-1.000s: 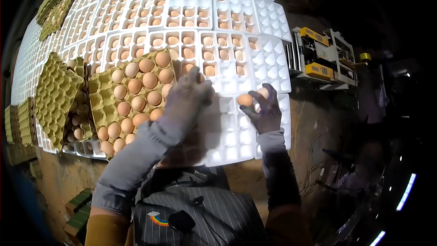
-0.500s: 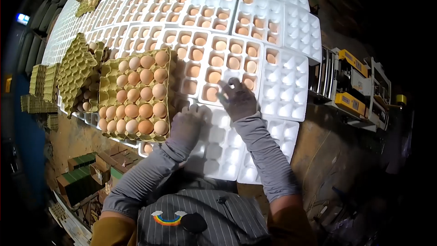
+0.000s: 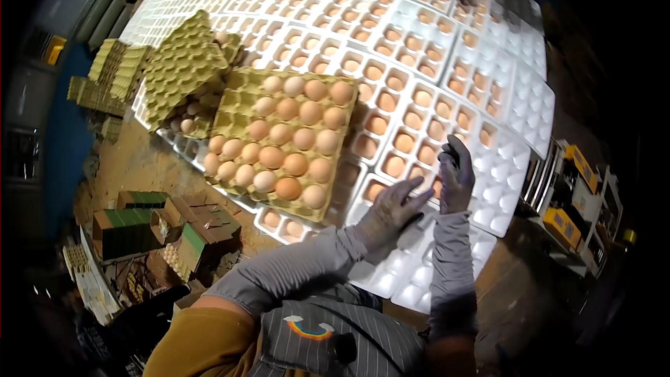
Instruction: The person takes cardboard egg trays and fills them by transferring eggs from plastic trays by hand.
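My left hand (image 3: 392, 215), in a thin grey glove, reaches over the near white moulded tray (image 3: 380, 276), its fingers extended and apart, with no egg visible in it. Just beyond its knuckles, a brown egg (image 3: 376, 190) sits in a corner cell. To the right, my right hand (image 3: 457, 178) is raised with fingers bent upward, a gap showing by the thumb and nothing visible in it. Beside it an egg (image 3: 438, 187) lies in a cell of the fuller white tray (image 3: 398, 126). Left of both hands, a yellowish pulp tray (image 3: 234, 108) holds rows of brown eggs.
More white trays with eggs (image 3: 412, 43) spread beyond my hands. A tilted pulp tray (image 3: 178, 63) leans over eggs at left, near stacked pulp trays (image 3: 129, 70). Green and brown boxes (image 3: 129, 230) stand lower left. Yellow-and-white machinery (image 3: 562, 227) stands at right.
The view has turned, shifting the trays rightward. My left hand has left the pulp tray's side for the white trays, near my right hand. An egg now shows in the near tray's corner cell.
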`<action>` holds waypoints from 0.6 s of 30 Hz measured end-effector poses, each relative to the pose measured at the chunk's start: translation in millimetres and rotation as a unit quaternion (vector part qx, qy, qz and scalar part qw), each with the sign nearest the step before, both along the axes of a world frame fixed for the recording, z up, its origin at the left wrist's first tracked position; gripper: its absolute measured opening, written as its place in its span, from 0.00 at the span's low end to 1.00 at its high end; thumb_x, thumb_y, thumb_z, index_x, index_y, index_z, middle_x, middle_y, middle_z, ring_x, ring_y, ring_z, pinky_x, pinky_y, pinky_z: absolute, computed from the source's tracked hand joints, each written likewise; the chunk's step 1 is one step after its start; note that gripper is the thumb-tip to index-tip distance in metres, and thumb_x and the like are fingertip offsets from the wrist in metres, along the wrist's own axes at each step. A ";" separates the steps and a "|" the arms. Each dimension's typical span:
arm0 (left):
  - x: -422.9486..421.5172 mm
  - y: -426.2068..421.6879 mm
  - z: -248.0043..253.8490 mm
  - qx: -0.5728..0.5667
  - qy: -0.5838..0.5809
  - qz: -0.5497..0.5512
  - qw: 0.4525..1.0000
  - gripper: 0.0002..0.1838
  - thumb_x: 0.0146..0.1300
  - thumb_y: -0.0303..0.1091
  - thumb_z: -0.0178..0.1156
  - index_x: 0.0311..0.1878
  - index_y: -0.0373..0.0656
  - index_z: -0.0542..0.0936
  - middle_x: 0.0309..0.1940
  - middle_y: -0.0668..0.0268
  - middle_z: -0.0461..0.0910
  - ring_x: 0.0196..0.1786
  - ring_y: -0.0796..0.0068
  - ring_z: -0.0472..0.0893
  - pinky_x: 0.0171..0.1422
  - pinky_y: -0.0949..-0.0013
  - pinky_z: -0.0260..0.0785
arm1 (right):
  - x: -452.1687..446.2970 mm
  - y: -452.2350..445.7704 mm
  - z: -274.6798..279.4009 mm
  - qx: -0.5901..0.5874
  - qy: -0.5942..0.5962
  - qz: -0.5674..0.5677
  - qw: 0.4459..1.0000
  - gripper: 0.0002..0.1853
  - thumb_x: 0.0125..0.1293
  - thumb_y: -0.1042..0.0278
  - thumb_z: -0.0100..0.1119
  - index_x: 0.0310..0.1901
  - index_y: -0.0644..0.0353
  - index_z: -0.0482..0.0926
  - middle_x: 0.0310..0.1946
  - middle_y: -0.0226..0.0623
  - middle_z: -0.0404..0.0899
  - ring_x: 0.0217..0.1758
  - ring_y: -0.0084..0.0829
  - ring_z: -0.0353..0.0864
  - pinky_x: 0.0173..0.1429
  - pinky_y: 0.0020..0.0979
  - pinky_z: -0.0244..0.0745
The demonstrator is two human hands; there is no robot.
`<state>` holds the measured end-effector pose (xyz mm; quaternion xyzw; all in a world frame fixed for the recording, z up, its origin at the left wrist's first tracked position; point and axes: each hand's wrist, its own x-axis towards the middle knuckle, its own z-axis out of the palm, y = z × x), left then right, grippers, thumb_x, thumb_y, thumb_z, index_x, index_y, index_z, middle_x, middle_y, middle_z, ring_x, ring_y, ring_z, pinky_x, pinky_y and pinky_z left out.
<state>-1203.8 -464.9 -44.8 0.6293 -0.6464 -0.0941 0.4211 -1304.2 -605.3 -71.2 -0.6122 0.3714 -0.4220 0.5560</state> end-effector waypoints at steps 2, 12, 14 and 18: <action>23.6 20.6 50.7 -0.014 0.012 -0.011 1.000 0.27 0.58 0.32 0.69 0.63 0.45 0.77 0.58 0.49 0.76 0.57 0.49 0.78 0.58 0.53 0.73 | 22.8 7.2 44.9 -0.044 0.038 0.034 0.998 0.18 0.66 0.78 0.59 0.58 0.62 0.79 0.48 0.35 0.80 0.50 0.26 0.81 0.55 0.29 0.77; 322.1 34.7 92.5 0.155 -0.141 0.088 0.974 0.25 0.59 0.30 0.67 0.62 0.49 0.79 0.57 0.63 0.82 0.66 0.54 0.75 0.69 0.56 0.69 | 191.6 -17.0 60.8 -0.400 0.316 0.218 0.832 0.25 0.56 0.62 0.70 0.57 0.48 0.80 0.58 0.38 0.79 0.63 0.40 0.74 0.68 0.39 0.68; 343.8 25.7 71.8 0.187 -0.150 0.041 0.970 0.26 0.59 0.34 0.68 0.62 0.51 0.79 0.60 0.64 0.80 0.70 0.56 0.70 0.73 0.56 0.65 | 195.6 -17.8 68.1 -0.295 0.294 0.233 0.879 0.23 0.57 0.65 0.69 0.57 0.50 0.80 0.56 0.39 0.80 0.60 0.39 0.77 0.66 0.38 0.72; 366.0 16.1 64.7 0.195 -0.104 -0.011 0.975 0.24 0.60 0.34 0.68 0.62 0.51 0.80 0.59 0.62 0.80 0.68 0.56 0.73 0.72 0.58 0.66 | 200.8 -23.0 90.1 0.126 -0.019 0.189 0.974 0.15 0.62 0.70 0.65 0.51 0.59 0.81 0.47 0.31 0.80 0.49 0.27 0.80 0.57 0.28 0.77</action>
